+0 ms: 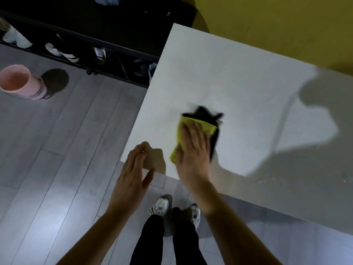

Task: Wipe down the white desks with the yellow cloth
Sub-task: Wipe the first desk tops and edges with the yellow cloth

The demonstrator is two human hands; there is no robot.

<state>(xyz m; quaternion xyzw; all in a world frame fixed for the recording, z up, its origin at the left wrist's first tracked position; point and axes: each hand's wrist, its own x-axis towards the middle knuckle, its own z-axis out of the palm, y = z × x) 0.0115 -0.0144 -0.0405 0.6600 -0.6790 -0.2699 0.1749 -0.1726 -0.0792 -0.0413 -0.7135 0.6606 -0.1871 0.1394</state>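
- White desk [238, 88] fills the right and centre of the view, its near-left corner pointing toward the person's feet.
- Yellow cloth [181, 134] lies flat on the desk near that corner, close to the near edge. A dark shadow fringes its far and right sides.
- Right hand [193, 150] rests palm-down on the cloth, fingers straight and spread toward the far side, pressing it to the surface. Nothing is pinched; the grip is flat and open.
- The yellow fabric shows past the fingertips and along the left of the palm.
- Left hand [133, 169] sits at the desk's near-left corner, fingers straight and close together, thumb out to the right. Fingertips reach the corner; contact cannot be told for sure. It holds nothing.
- A broad, soft shadow falls across the right part of the desk. A faint streak runs through the surface there.
- Grey plank floor [57, 159] spreads left and near.
- Pink bucket [21, 81] stands on the floor at far left, well apart from the desk.
- Dark shoe rack [80, 48] runs along the far left, with several pale shoes in it.
- Yellow-green wall [277, 22] rises behind the desk at far right.
- The person's white sneakers [160, 205] and dark trousers show below, just near of the desk edge.
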